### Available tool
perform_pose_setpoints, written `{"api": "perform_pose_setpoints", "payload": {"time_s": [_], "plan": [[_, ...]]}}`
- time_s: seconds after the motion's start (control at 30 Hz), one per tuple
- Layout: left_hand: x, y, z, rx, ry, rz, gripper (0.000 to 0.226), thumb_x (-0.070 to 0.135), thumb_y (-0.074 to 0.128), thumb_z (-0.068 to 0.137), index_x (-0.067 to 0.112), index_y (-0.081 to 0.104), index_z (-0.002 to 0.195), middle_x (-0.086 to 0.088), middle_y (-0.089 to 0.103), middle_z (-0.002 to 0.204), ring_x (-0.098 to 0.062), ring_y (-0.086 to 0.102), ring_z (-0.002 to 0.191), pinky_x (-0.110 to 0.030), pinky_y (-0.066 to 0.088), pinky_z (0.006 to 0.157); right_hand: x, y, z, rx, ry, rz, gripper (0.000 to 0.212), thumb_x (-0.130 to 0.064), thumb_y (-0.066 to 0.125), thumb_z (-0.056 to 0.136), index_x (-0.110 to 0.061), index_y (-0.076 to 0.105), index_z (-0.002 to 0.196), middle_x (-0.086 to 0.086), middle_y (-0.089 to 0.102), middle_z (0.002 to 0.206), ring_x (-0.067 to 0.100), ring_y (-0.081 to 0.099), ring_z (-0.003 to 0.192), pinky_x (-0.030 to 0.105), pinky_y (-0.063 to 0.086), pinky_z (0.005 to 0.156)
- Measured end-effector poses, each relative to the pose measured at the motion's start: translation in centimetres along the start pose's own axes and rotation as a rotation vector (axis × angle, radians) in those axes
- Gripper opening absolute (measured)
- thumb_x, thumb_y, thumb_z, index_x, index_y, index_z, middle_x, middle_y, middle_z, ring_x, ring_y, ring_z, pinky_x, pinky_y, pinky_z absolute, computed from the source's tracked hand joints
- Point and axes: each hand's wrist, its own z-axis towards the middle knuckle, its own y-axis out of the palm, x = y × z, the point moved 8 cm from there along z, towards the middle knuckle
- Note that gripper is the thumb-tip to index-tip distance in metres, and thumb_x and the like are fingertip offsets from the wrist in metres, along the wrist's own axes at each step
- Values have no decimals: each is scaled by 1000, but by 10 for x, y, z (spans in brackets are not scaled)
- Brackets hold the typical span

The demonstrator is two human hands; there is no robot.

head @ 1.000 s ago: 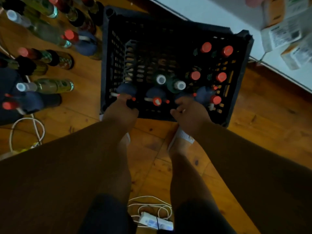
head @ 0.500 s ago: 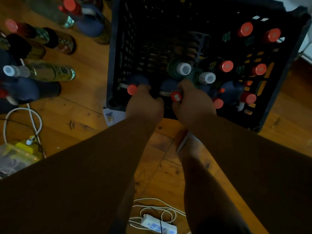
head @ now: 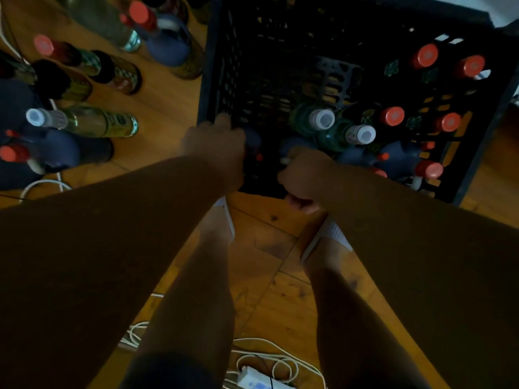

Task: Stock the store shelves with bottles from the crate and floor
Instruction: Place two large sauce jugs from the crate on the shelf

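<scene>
Both arms reach straight down and forward; the left hand curls over, blurred, and the right hand is fisted, thumb tucked underneath.

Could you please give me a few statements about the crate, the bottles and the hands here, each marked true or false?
1. The black crate stands on a wooden floor. True.
2. The crate is empty. False: capped bottles stand inside, such as a white-capped bottle.
3. Both the left hand and right hand are at the crate's near side. True.
4. No bottles stand outside the crate. False: floor bottles stand left of it.
</scene>
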Motion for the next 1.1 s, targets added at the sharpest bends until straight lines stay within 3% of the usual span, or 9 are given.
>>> {"api": "perform_pose_setpoints", "payload": {"time_s": [0.07, 0.13, 0.37, 0.47, 0.57, 0.67, 0.83, 0.93, 1.1], "plan": [[7, 0, 4, -94, 1, 93, 49, 25, 68, 84, 11, 53, 128, -14, 44, 123, -28, 51, 91, -37, 42, 70, 3, 11, -2, -176, 57, 163, 22, -17, 51, 100, -3, 55, 83, 14, 62, 78, 20, 63, 53, 22, 50, 41], [10, 6, 12, -224, -12, 126, 46, 19, 63, 90, 10, 50, 134, -13, 47, 132, -29, 55, 105, -40, 49, 81, 14, 10, -2, -191, 146, 329, 32, -22, 51, 100, -1, 49, 76, 14, 56, 68, 20, 56, 37, 22, 42, 27], [9, 10, 10, -119, 21, -109, 44, 30, 55, 97, 14, 45, 137, -10, 60, 121, -28, 59, 107, -34, 43, 75, 28, 5, -14, -215, 226, 456, 47, -39, 42, 103, 3, 50, 83, 17, 62, 60, 24, 59, 40, 26, 48, 31], [8, -2, -10, -89, -34, -344, 51, 22, 64, 91, 13, 44, 137, -11, 61, 123, -28, 59, 109, -35, 46, 81, 24, 1, -34, -236, 147, 354, 27, -24, 40, 104, -5, 60, 108, 8, 70, 63, 23, 65, 68, 32, 52, 63], [6, -23, -44, 6, -105, -482, 45, 22, 64, 88, 13, 49, 129, -14, 61, 114, -32, 56, 106, -37, 45, 79, 17, -24, -70, 38, 4, 76, 43, -10, 48, 99, 2, 42, 140, 17, 58, 129, 31, 55, 119, 38, 49, 91], [1, -48, -86, 116, -179, -563, 42, 36, 61, 84, 22, 53, 123, -13, 54, 109, -34, 53, 99, -37, 47, 79, 13, -35, -119, 179, -67, -324, 55, -14, 59, 92, -1, 39, 142, 20, 47, 138, 34, 49, 124, 35, 44, 69], [12, -108, -156, 165, -109, -764, 33, 51, 59, 78, 28, 53, 102, 3, 54, 92, -22, 54, 89, -30, 35, 66, 29, -66, -210, 507, -202, -263, 29, -12, 39, 100, -5, 58, 120, 14, 54, 120, 31, 57, 104, 30, 40, 66], [11, -158, -207, 243, -95, -835, 25, 38, 67, 86, 24, 52, 100, 13, 48, 79, -17, 51, 81, -30, 35, 63, 35, -87, -286, 651, -305, -214, 18, -22, 42, 99, -13, 56, 107, 4, 51, 76, 24, 51, 67, 27, 29, 46], [20, -232, -290, 351, -55, -927, 23, 42, 67, 87, 28, 49, 89, 0, 57, 81, -11, 48, 67, -28, 35, 55, 44, -113, -402, 748, -462, -404, 12, -21, 45, 97, -17, 49, 108, -3, 44, 68, 16, 39, 57, 29, 23, 46]]}}
